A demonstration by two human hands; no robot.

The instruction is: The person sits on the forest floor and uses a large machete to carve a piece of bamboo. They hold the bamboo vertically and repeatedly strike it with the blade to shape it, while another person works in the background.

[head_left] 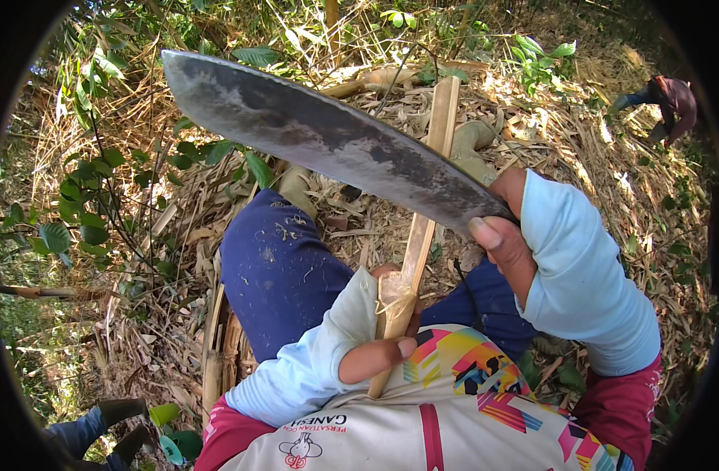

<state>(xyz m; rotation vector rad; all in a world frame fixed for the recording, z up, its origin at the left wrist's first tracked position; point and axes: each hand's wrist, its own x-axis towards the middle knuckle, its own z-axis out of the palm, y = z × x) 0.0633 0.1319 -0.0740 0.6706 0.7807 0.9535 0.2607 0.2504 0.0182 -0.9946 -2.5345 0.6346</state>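
A machete [328, 137] with a broad, dark, stained blade reaches up and left across the view. My right hand [510, 250] is closed round its handle end, the thumb pressed at the base of the blade; the handle itself is hidden. Below, my left hand [373, 359] grips a split bamboo strip [417, 251] near its lower end, close to my belly. Pointing away from me, the strip passes behind the blade and shows again above it. Frayed fibres and a rough cut mark the strip just above my left thumb.
My legs in blue trousers [277, 267] are bent, feet on ground strewn with dry bamboo leaves [352, 228]. Leafy plants [93, 188] grow at the left. A long bamboo piece [212, 353] lies by my left leg. Other people [672, 106] appear at the far right and lower left.
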